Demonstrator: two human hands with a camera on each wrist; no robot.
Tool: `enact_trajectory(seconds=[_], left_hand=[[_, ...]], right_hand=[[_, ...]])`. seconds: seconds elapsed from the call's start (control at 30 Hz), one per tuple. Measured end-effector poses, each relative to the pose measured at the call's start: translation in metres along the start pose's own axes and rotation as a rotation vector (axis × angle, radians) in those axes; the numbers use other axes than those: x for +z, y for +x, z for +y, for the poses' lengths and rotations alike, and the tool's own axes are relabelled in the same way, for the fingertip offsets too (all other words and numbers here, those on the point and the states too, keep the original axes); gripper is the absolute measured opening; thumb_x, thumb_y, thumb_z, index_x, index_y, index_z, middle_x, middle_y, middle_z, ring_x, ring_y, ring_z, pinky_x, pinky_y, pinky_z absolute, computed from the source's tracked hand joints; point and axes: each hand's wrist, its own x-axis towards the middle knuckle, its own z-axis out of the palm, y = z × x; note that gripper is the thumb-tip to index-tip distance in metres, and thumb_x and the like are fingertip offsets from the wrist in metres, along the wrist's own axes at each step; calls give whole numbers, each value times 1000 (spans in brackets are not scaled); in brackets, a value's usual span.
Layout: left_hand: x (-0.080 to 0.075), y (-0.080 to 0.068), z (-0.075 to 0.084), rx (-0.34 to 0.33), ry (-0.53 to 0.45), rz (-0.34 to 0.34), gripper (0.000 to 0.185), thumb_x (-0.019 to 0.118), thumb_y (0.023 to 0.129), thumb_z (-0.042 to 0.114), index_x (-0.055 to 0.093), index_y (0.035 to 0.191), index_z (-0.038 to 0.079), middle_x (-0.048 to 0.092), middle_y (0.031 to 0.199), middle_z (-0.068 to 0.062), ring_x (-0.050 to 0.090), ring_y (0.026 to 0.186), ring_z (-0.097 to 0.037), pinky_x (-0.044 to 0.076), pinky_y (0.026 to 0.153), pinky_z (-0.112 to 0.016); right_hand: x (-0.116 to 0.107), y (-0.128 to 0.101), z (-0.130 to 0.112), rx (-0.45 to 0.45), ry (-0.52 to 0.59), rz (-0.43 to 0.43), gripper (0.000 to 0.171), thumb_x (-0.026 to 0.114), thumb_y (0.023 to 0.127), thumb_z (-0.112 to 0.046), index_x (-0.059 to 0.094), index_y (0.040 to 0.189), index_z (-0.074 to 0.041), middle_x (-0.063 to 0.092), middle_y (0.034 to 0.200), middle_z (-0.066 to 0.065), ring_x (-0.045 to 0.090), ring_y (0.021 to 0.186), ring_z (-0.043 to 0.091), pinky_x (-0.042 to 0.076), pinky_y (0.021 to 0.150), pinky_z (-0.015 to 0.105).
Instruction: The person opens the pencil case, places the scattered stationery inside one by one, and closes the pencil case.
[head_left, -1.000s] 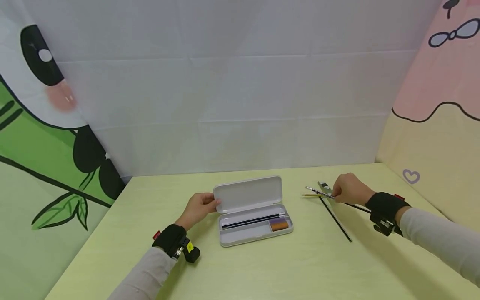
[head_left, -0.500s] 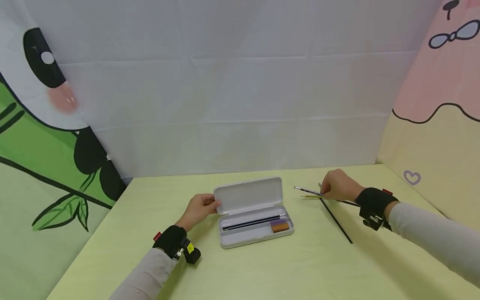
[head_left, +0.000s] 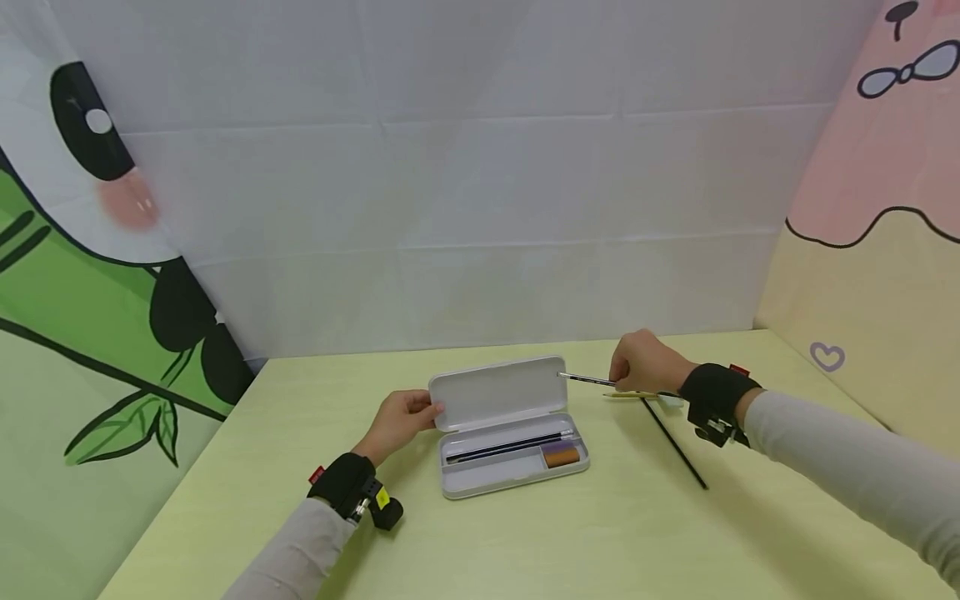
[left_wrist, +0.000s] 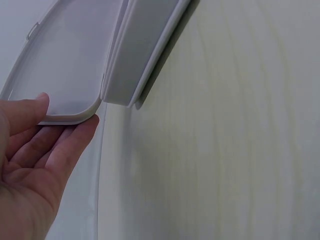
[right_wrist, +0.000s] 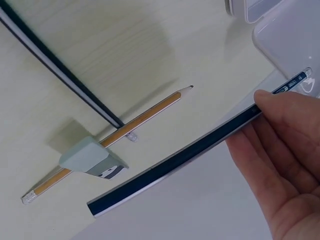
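A dark blue pencil (right_wrist: 175, 159), pinched in the right hand (right_wrist: 280, 150), hangs above the table (head_left: 525, 550); the right wrist view reveals its blunt end, hidden from the head view. The left wrist view shows the left hand (left_wrist: 35, 165) gripping the lid (head_left: 498, 396), thumb inside. The open pencil case (head_left: 487, 482) contains dark pencils (head_left: 510, 448) and an orange-and-purple block (head_left: 561, 457), at its right end.
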Motion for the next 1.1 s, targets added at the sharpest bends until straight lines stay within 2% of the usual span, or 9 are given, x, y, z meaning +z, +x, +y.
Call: enact_trajectory(seconds=[0.43, 0.8, 0.97, 1.1], left_hand=[[-1, -1, 0, 3, -4, 2, 32, 59, 95, 11, 61, 117, -13, 67, 111, -30, 71, 95, -35, 61, 83, -40], [-3, 0, -2, 6, 7, 18, 32, 59, 95, 10, 61, 117, -13, 66, 113, -30, 71, 96, -34, 61, 82, -38], [-2, 1, -3, -13, -1, 18, 32, 59, 95, 9, 61, 117, -13, 67, 112, -30, 72, 95, -33, 61, 83, -38], [-1, 1, -5, 0, -15, 7, 32, 60, 94, 9, 61, 117, -13, 67, 112, -30, 72, 95, -33, 61, 82, -38]], right_hand=[[5, 25, -27, -39, 20, -28, 7, 75, 73, 4, 76, 75, -3, 72, 70, 7, 62, 61, 11, 54, 57, 24], [21, 47, -48, -112, -5, -45, 7, 78, 72, 2, 76, 72, -4, 72, 69, 5, 61, 60, 8, 54, 56, 20], [27, 54, -61, -114, -14, -63, 7, 78, 72, 2, 76, 73, -5, 72, 70, 5, 62, 60, 9, 54, 56, 19], [32, 58, -72, -114, -9, -90, 6, 77, 74, 2, 76, 73, -5, 72, 70, 5, 59, 60, 8, 54, 57, 19]])
